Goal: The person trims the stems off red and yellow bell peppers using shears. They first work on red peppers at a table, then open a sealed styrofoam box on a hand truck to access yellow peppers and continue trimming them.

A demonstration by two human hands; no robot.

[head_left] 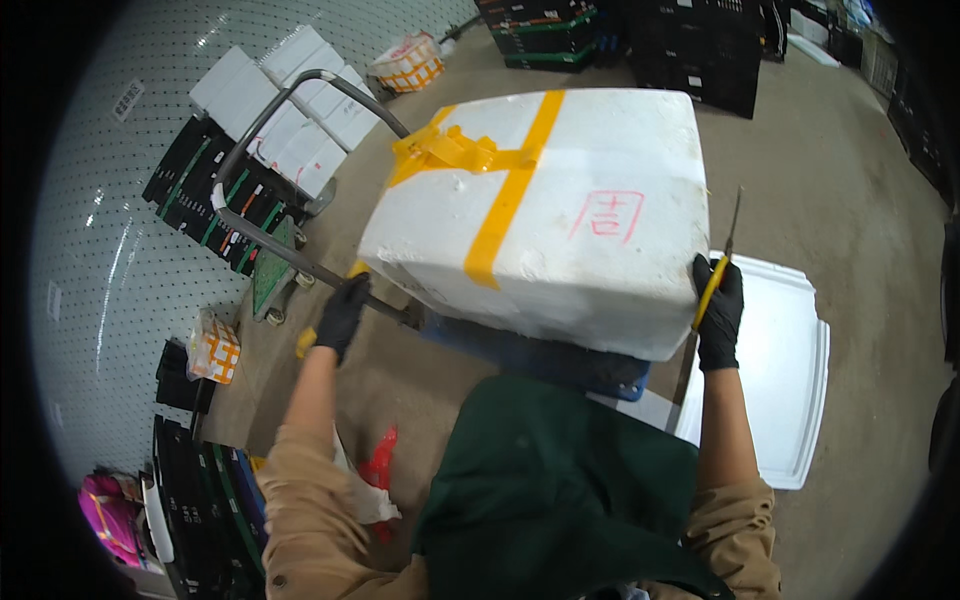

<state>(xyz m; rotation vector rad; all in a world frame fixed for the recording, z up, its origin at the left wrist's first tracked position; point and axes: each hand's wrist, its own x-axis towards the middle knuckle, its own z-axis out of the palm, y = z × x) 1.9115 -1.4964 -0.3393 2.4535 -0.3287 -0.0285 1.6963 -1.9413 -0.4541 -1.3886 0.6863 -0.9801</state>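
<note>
A white foam box (600, 165) sits on a blue platform trolley (517, 349), with yellow tape (510, 202) crossed over its top and bunched near the far left corner. Red handwriting marks the lid. My right hand (720, 315), in a black glove, is against the box's near right corner and grips a yellow-handled cutting tool (712, 289), its thin blade pointing away from me. At the near left corner, my gloved left hand (343, 315) is closed on a piece of yellow tape, beside the trolley's grey tubular handle (281, 259). Its fingertips are partly hidden.
A white foam lid (780, 367) lies on the floor at right. Stacked black crates (694, 56) stand at the back, and more crates (217, 195) with white boxes (300, 112) at left. Red plastic (381, 457) lies near my left forearm. A green dolly (271, 266) stands beyond the handle.
</note>
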